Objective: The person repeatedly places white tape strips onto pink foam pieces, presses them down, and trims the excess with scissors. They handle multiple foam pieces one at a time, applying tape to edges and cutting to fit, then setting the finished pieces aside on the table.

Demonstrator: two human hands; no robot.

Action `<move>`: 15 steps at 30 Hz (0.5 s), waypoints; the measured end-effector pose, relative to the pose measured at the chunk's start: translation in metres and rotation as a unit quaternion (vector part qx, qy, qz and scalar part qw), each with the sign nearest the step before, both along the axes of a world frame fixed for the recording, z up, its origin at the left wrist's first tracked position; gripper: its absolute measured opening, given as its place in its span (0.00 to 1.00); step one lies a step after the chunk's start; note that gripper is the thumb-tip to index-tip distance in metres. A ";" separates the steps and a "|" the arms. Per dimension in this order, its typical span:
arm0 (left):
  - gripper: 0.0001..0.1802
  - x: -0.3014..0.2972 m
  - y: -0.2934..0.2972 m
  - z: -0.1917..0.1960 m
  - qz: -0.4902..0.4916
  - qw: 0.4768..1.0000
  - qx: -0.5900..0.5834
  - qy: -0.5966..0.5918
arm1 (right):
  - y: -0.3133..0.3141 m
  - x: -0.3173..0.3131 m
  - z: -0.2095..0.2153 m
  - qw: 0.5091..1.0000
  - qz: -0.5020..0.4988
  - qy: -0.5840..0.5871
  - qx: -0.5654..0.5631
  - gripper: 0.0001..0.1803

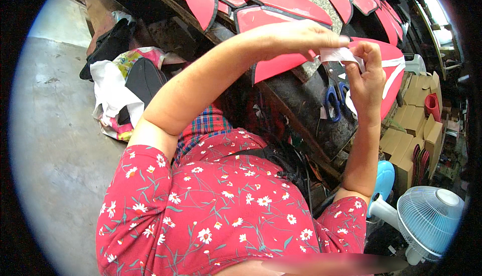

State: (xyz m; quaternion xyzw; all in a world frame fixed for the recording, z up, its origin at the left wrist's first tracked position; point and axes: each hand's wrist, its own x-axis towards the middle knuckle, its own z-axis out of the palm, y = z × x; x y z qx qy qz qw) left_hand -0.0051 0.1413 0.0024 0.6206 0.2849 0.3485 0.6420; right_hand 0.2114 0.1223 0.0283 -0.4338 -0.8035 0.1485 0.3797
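A short white strip [340, 55] stretches between my two hands above the dark workbench. My left hand [304, 37] reaches across from the left, its fingertips pinched at the strip's left end. The strip's other end sits in my right hand [369, 70], with the thumb and curled fingers closed on it. Just behind the right hand lies a red panel [393, 77] with white bands along it. Blue-handled scissors [333, 102] rest on the bench below the strip, next to the right wrist.
Several red panels with black edging [281, 1] cover the far bench. Cardboard boxes [401, 135] stack at the right, above a pale blue fan [429, 221]. To the left, a heap of cloth and bags [113, 90] lies beside the grey floor [55, 160].
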 end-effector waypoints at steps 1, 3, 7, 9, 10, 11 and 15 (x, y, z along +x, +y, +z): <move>0.27 0.001 -0.003 0.002 -0.018 0.999 0.005 0.029 | 0.001 -0.002 -0.001 1.000 0.015 -0.002 0.008 0.16; 0.17 -0.004 -0.008 0.002 0.024 1.000 0.009 -0.015 | 0.003 -0.005 -0.002 0.997 0.049 0.053 -0.037 0.18; 0.13 -0.023 -0.011 -0.005 0.077 0.990 0.077 0.090 | 0.009 -0.004 0.001 0.946 0.190 0.174 -0.198 0.30; 0.12 -0.026 -0.018 -0.008 0.124 0.969 0.164 0.134 | 0.013 -0.006 0.000 0.934 0.201 0.171 -0.239 0.33; 0.12 -0.027 -0.021 -0.009 0.134 0.968 0.164 0.133 | 0.015 -0.010 -0.003 0.934 0.173 0.170 -0.262 0.23; 0.12 -0.029 -0.024 -0.010 0.144 0.967 0.164 0.132 | 0.017 -0.011 -0.004 0.931 0.158 0.122 -0.305 0.17; 0.12 -0.042 -0.034 -0.017 0.230 0.947 0.161 0.158 | 0.035 -0.017 -0.010 0.935 0.155 0.031 -0.317 0.09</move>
